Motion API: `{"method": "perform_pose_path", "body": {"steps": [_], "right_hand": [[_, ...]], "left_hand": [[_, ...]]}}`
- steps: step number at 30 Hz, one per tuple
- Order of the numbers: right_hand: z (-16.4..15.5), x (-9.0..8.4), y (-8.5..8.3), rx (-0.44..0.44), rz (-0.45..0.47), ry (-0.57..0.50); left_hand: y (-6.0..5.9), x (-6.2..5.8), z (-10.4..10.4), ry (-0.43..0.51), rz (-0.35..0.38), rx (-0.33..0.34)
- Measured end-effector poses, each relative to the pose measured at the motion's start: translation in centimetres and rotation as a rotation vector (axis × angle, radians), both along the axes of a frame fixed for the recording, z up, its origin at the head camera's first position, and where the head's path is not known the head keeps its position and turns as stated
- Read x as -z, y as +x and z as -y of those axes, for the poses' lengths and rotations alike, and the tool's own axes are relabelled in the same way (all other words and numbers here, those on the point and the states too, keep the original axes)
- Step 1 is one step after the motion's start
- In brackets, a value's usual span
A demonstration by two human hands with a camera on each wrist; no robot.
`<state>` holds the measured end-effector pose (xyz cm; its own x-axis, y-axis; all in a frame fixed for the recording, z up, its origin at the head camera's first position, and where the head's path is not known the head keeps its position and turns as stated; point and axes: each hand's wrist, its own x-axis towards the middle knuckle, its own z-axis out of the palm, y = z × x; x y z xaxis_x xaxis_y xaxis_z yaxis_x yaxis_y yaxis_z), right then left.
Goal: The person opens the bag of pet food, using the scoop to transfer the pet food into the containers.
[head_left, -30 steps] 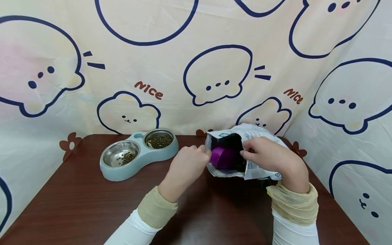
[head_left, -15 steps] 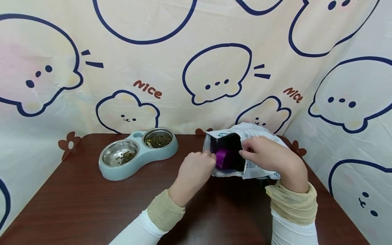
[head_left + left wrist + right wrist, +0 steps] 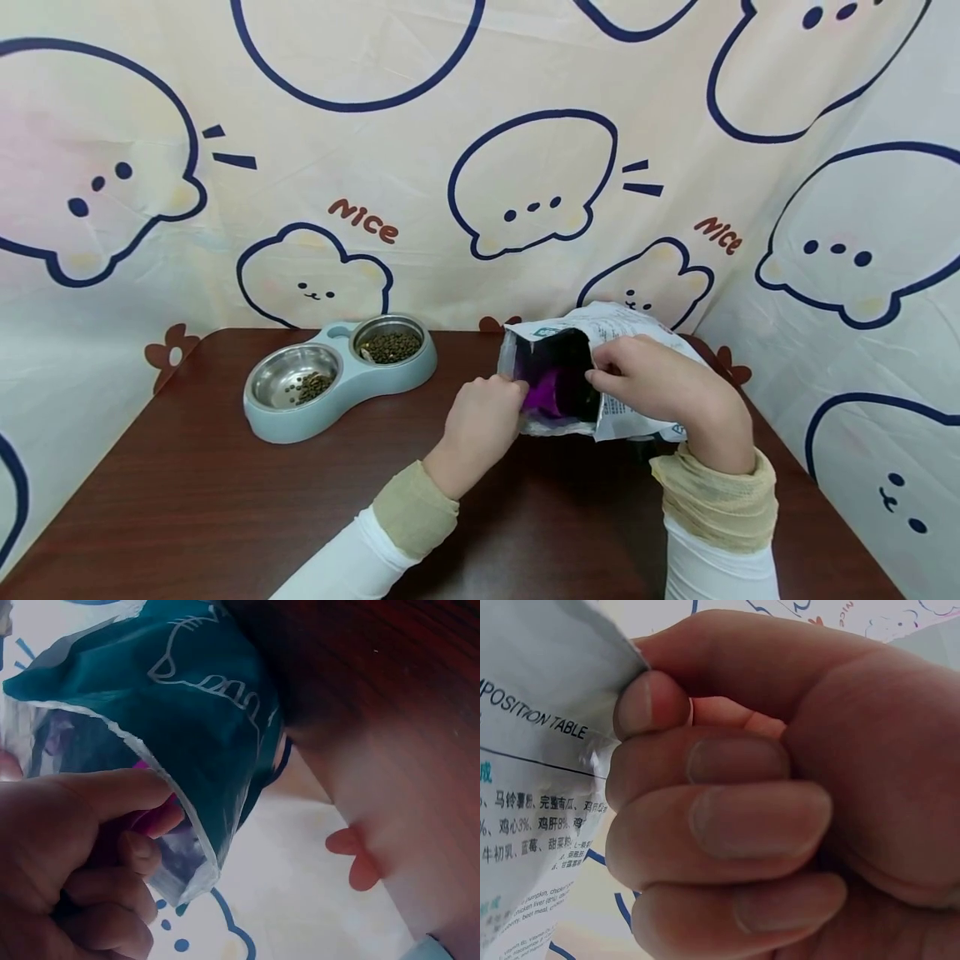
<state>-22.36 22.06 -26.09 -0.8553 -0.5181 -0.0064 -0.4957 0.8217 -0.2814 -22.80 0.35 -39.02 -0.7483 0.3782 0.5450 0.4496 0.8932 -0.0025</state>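
My right hand [image 3: 660, 387] pinches the floppy, crinkly kibble bag [image 3: 637, 367] rim at 3 o'clock; left hand [image 3: 483, 412] fingers curl round the purple scoop [image 3: 542, 392] inside. Light stuff, grab edges.

The head view is evenly and brightly lit from above, with soft shadows cast under the forearms onto the counter [image 3: 187, 500]. Faint glare is seen on the steel bowls [image 3: 295, 377]. Straight lines are bowed toward the edges by wide-angle distortion. Both wrist views are dimmer and tinted; the left hand [image 3: 71, 862] is underexposed, and the right hand [image 3: 765, 795] is rendered slightly soft at close range.
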Motion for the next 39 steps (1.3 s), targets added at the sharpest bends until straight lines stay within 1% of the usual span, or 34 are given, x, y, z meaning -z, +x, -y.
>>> {"method": "perform_pose_path", "body": {"steps": [3, 5, 7, 11, 12, 14, 20, 23, 26, 28, 30, 32, 39], "right_hand": [[-0.1, 0.0, 0.0, -0.001, -0.002, -0.001], [0.0, 0.0, 0.0, 0.001, 0.002, -0.001], [0.0, 0.0, 0.0, 0.005, 0.002, 0.001], [-0.3, 0.0, 0.0, 0.004, -0.002, 0.001], [-0.4, 0.0, 0.0, 0.003, -0.004, 0.000], [-0.5, 0.0, 0.1, 0.000, -0.006, -0.004], [-0.4, -0.1, 0.2, 0.008, -0.004, -0.011], [-0.5, -0.1, 0.1, 0.009, -0.006, -0.012], [-0.6, -0.1, 0.1, 0.006, -0.004, -0.013], [-0.5, -0.1, 0.1, 0.006, -0.003, -0.014], [-0.5, -0.2, 0.2, 0.006, 0.001, -0.016], [-0.5, -0.2, 0.2, 0.007, 0.004, -0.017], [-0.6, -0.2, 0.1, 0.008, 0.003, -0.017]], "left_hand": [[0.1, -0.2, 0.2, 0.067, 0.047, -0.006], [0.0, -0.3, 0.3, 0.113, 0.093, -0.005], [-0.1, -0.4, 0.5, 0.178, 0.157, 0.002], [-0.3, -0.5, 0.9, 0.309, 0.309, 0.011], [-0.4, -0.5, 1.1, 0.334, 0.337, 0.014], [-0.4, -0.7, 1.5, 0.356, 0.381, 0.013], [-0.7, -1.9, 3.2, 0.326, 0.435, -0.002], [-0.9, -2.5, 4.2, 0.300, 0.500, -0.016], [-1.2, -3.0, 5.3, 0.265, 0.591, -0.020], [-1.4, -3.1, 5.8, 0.241, 0.647, -0.008], [-1.5, -3.2, 6.2, 0.231, 0.693, 0.018], [-1.7, -3.2, 6.5, 0.232, 0.726, 0.046], [-2.2, -3.3, 7.6, 0.249, 0.758, 0.138]]}}
